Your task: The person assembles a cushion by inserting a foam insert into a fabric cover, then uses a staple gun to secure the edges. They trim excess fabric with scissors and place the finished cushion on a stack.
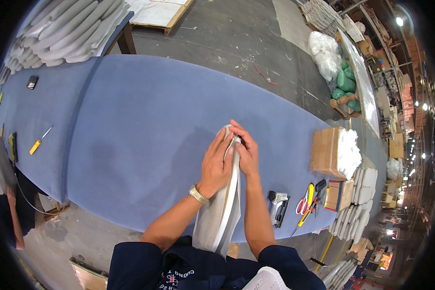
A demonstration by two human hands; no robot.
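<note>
A long pad covered in light grey fabric [212, 217] stands on its edge between my forearms, its near end against my body. A white strip runs along its edge. My left hand [217, 164] wraps the far end from the left, thumb pressed on the top edge. From the right, my right hand [247, 151] grips the same end, fingertips meeting the left hand's over the tip. The fabric at the tip is mostly hidden under my fingers. Beneath lies the blue padded table [145, 121].
Right side: a staple gun [278, 209], red-handled scissors [302, 205], a yellow screwdriver [304, 217] and a cardboard box [325, 152] with white stuffing. Left side: another screwdriver [36, 147], a phone [32, 82] and stacked grey pads [72, 31]. A co-worker's arm [15, 217] shows at the left rim.
</note>
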